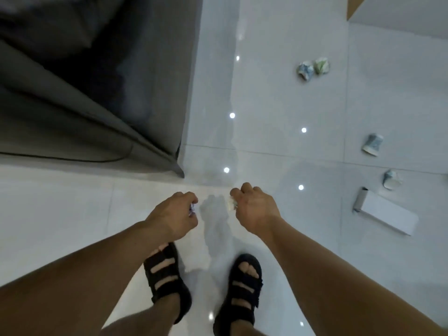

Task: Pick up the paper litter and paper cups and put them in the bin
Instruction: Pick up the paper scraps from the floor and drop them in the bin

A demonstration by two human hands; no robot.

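Knuckles up over the glossy floor (266, 93), the left hand (173, 214) clenches crumpled paper (192, 209); the right hand (254, 209) fingers (238, 191) grip, seemingly, a pale wad (231, 204).

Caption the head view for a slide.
Left hand and right hand each grip crumpled paper; four paper cups and a white box lie on the tiled floor.

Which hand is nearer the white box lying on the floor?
Right. The right hand, gripping a pale paper wad, is just left of the white box; the left hand, gripping a purplish scrap, is farther left.
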